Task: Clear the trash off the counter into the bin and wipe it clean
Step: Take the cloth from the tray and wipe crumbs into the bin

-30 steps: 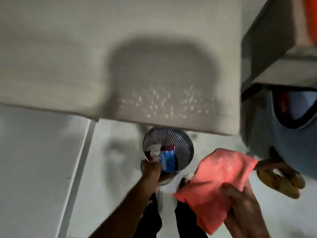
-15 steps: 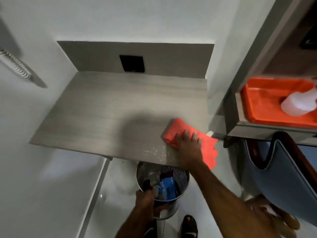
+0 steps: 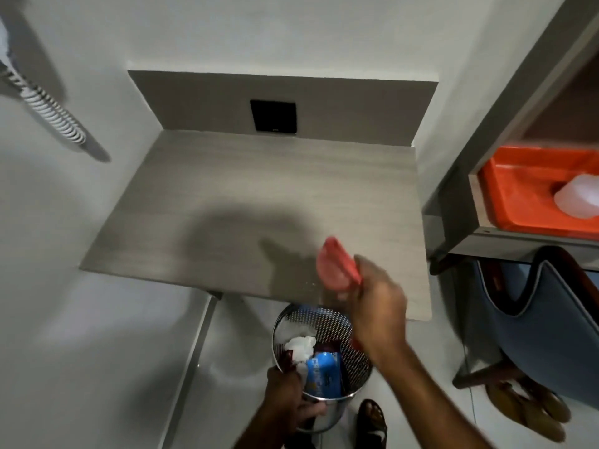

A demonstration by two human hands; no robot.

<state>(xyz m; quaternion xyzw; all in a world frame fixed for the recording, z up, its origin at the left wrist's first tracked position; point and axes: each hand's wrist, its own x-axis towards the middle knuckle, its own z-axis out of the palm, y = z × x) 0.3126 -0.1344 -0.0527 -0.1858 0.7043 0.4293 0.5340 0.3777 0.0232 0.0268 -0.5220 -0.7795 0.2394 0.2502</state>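
head view: the bench looks bare of trash, only a faint scatter of pale crumbs or droplets near its front edge, towards the front right corner. the right hand is closed around a bunched red cloth, held over that front right corner; motion blur makes it hard to tell whether the cloth touches the surface. below the front edge, the left hand grips the near rim of the perforated metal bin, holding it just under the bench lip. inside the bin: crumpled white paper, a blue wrapper and a dark wrapper beside them. so the clearing looks done, trash is binned. what's left, by my read, is the wiping: those specks by the front edge want sweeping into the bin, and the wide rest of the bench towards the back corners shows no sign either way of a wipe. off to the right, an orange tray sits on a shelf, not part of the job.
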